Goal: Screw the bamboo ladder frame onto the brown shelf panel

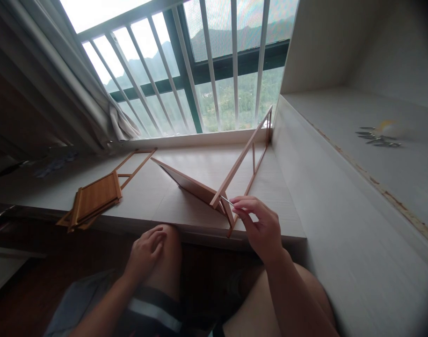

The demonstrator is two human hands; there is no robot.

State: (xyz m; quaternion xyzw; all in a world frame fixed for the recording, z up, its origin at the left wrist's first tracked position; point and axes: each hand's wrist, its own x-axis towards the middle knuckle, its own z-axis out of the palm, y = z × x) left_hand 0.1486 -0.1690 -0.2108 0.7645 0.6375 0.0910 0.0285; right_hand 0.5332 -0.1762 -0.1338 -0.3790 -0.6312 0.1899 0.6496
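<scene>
My right hand (pixel 261 222) pinches a thin metal rod (pixel 228 201) between thumb and fingertips. Its far tip meets the near end of a wooden frame (pixel 242 157); whether it is a hex key or a screw I cannot tell. The frame stands on its long edge on the white ledge, slanting toward the window. Joined or leaning at its near end is a flat wooden panel (pixel 189 181), tilted and stretching to the left. My left hand (pixel 148 248) lies on my knee, fingers loosely bent, holding nothing.
On the ledge (pixel 171 206) at left lie slatted wooden panels (pixel 97 196) and another thin wooden frame (pixel 138 164). Several metal pieces (pixel 378 136) sit on the raised shelf at right. A barred window (pixel 214 70) is behind, with a grey curtain (pixel 59 70) to its left.
</scene>
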